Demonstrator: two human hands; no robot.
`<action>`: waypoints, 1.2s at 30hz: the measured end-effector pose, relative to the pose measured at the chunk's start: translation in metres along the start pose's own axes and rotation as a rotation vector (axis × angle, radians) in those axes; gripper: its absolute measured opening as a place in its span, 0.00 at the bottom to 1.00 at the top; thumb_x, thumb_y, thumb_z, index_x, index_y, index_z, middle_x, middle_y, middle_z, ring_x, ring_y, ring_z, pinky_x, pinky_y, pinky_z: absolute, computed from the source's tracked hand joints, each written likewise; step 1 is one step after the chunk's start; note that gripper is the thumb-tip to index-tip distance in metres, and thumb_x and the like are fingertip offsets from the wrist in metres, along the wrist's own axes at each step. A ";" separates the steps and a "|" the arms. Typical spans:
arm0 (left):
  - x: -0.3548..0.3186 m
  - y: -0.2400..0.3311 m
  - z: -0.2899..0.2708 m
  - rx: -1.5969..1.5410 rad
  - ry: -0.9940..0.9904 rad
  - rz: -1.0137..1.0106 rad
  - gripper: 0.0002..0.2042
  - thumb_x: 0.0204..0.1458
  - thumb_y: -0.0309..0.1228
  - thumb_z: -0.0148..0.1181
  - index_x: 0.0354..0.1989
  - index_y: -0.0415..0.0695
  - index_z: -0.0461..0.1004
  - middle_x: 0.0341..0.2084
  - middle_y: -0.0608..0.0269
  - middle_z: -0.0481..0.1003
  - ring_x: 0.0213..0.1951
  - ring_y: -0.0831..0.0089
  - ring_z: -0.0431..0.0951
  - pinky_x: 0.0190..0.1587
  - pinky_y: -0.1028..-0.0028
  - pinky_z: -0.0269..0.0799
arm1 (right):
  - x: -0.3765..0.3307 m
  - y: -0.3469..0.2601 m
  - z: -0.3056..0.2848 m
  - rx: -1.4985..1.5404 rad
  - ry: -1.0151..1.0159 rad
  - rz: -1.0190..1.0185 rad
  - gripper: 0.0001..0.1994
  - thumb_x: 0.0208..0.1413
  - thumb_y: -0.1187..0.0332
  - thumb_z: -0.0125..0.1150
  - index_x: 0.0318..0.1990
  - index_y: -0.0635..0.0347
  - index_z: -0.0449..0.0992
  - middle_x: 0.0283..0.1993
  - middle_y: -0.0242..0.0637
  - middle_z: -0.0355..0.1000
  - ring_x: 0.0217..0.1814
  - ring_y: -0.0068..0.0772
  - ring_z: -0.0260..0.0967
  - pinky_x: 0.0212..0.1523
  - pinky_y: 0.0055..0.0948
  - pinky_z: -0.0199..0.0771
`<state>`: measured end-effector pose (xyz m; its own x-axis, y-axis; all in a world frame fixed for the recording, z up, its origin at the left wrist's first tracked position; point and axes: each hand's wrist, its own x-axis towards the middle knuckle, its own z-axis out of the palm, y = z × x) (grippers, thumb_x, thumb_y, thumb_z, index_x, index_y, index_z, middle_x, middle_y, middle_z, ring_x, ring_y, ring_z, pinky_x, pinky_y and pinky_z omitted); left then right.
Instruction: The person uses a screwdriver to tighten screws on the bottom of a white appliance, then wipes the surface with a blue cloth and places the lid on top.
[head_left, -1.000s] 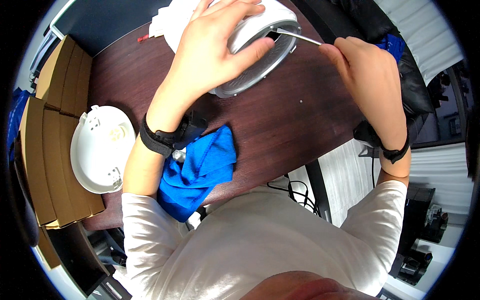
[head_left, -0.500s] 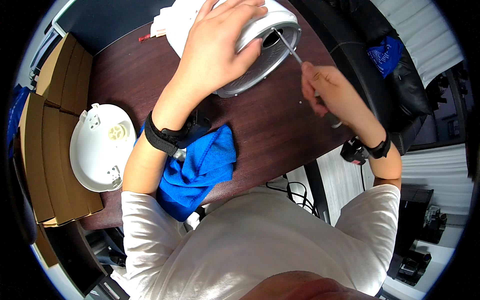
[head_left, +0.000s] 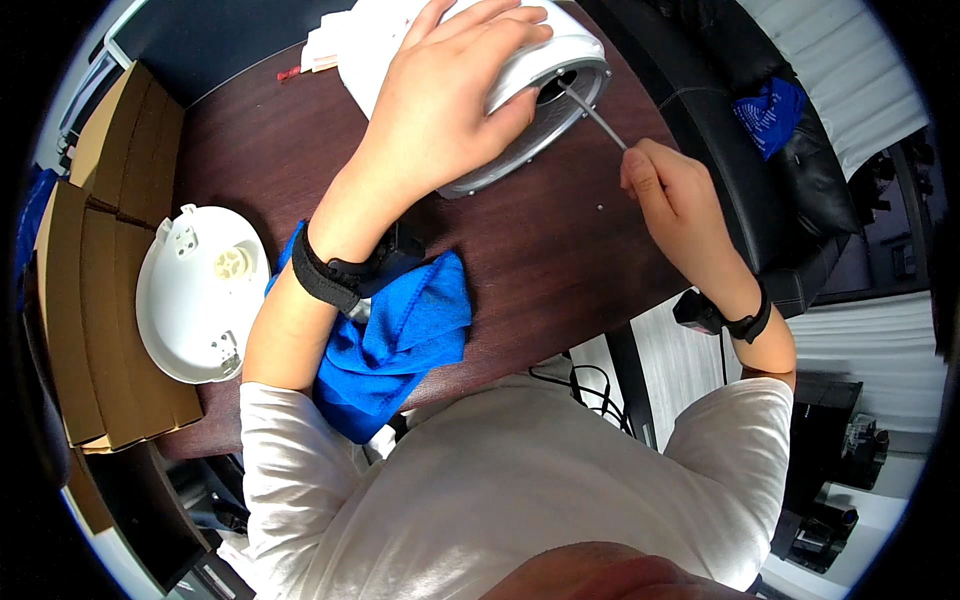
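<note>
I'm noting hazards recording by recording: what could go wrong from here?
The screwdriver-like tool in the right hand might slip at the white housing and jab the nearby left hand. The tiny piece lying on the table could get knocked away. The blue cloth, at the table's near edge, may slide off.

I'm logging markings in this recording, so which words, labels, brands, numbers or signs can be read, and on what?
None can be read.
Crumpled blue bag on the black sofa: pale print, too small and blurred to read.
White housing under the left hand: no readable text on the visible part.
Cardboard boxes and white oval cover: no readable text in view.
</note>
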<state>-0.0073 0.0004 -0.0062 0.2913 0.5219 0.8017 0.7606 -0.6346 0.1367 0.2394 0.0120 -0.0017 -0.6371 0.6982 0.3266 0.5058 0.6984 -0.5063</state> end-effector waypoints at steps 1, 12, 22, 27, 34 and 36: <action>0.000 0.001 0.000 0.004 -0.004 0.000 0.20 0.45 0.28 0.61 0.49 0.45 0.72 0.54 0.58 0.72 0.61 0.60 0.66 0.65 0.53 0.49 | 0.000 0.002 -0.001 -0.133 0.054 -0.087 0.14 0.63 0.67 0.49 0.27 0.65 0.68 0.21 0.43 0.65 0.23 0.43 0.67 0.24 0.37 0.63; 0.002 0.001 0.000 0.014 0.001 -0.011 0.19 0.45 0.29 0.61 0.49 0.45 0.73 0.53 0.56 0.72 0.59 0.59 0.67 0.64 0.52 0.51 | 0.004 -0.002 -0.005 -0.350 0.158 -0.135 0.11 0.60 0.68 0.52 0.26 0.64 0.68 0.22 0.46 0.66 0.21 0.49 0.67 0.21 0.39 0.64; 0.002 0.003 -0.001 0.012 -0.012 -0.015 0.19 0.45 0.29 0.60 0.48 0.45 0.73 0.54 0.57 0.72 0.60 0.59 0.66 0.64 0.51 0.50 | 0.003 -0.002 -0.008 -0.376 0.164 -0.132 0.12 0.61 0.67 0.52 0.26 0.64 0.68 0.21 0.45 0.66 0.21 0.48 0.67 0.20 0.37 0.64; 0.001 0.002 0.000 0.021 0.000 -0.007 0.19 0.45 0.29 0.60 0.48 0.44 0.73 0.54 0.57 0.72 0.60 0.58 0.67 0.64 0.51 0.51 | 0.005 -0.004 -0.009 -0.397 0.138 -0.131 0.13 0.61 0.67 0.52 0.25 0.64 0.68 0.21 0.46 0.66 0.20 0.48 0.67 0.20 0.37 0.64; 0.001 -0.003 -0.003 0.019 0.023 0.009 0.19 0.45 0.29 0.60 0.49 0.45 0.72 0.53 0.57 0.72 0.60 0.58 0.67 0.63 0.52 0.53 | 0.012 0.000 -0.002 0.406 -0.236 0.283 0.19 0.67 0.60 0.42 0.24 0.61 0.66 0.17 0.34 0.61 0.15 0.28 0.61 0.17 0.27 0.61; 0.000 -0.004 -0.002 0.030 0.025 0.005 0.19 0.45 0.29 0.60 0.49 0.45 0.72 0.53 0.57 0.72 0.59 0.58 0.67 0.63 0.52 0.53 | 0.010 -0.005 0.006 0.725 -0.361 0.417 0.20 0.68 0.56 0.37 0.26 0.57 0.64 0.20 0.26 0.59 0.16 0.18 0.58 0.18 0.22 0.60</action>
<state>-0.0115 0.0013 -0.0057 0.2807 0.5045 0.8165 0.7762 -0.6197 0.1160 0.2273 0.0143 -0.0010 -0.6897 0.6950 -0.2032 0.3238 0.0451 -0.9451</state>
